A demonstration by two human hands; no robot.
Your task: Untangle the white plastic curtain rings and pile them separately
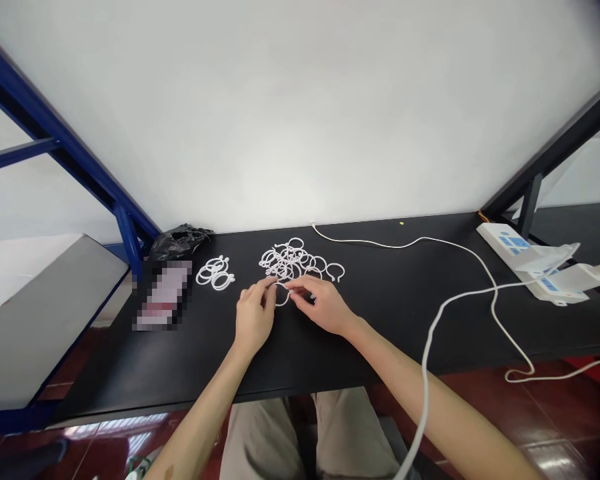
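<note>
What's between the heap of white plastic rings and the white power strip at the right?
Head view: a thin white cable snakes over the black tabletop between the heap of white plastic rings and the white power strip; nothing else.

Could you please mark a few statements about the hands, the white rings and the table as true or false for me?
1. The left hand and the right hand pinch one white ring between them. True.
2. The smaller group of rings lies to the right of the big pile. False: it lies to the left of it, towards the black bag.
3. A white cable runs across the black table. True.
4. The power strips sit at the table's left end. False: they sit at its right end.
5. The held ring hangs high above the table. False: it is low, close to the tabletop, just in front of the big pile.
</note>
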